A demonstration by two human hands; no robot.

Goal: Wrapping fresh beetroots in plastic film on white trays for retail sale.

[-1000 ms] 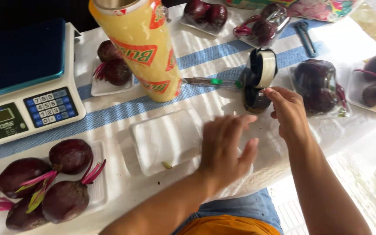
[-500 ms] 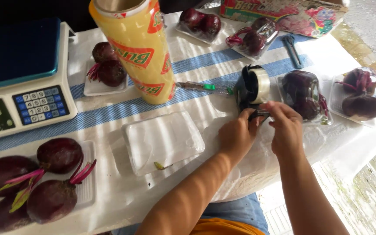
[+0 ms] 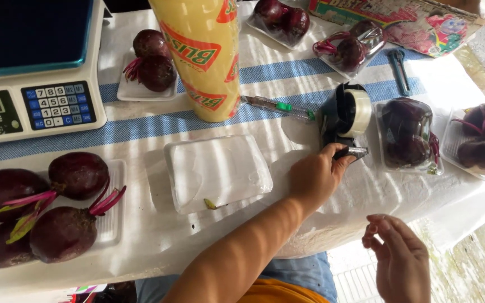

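From the head view, the left hand (image 3: 316, 177) has its grip clamped on the black tape dispenser (image 3: 343, 120) standing on the counter (image 3: 141, 235). Just left of that grip lies an empty white foam tray (image 3: 217, 171); beyond it stands a yellow cling-film roll (image 3: 200, 53) with red-green labels. To its right sit wrapped beetroot packs (image 3: 408, 137). The right hand (image 3: 399, 258) hangs off the counter edge, grip apart, empty.

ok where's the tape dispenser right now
In the head view the tape dispenser stands right of centre on the table, between the green-capped pen and a wrapped tray of beetroots, with the left hand touching its near end.
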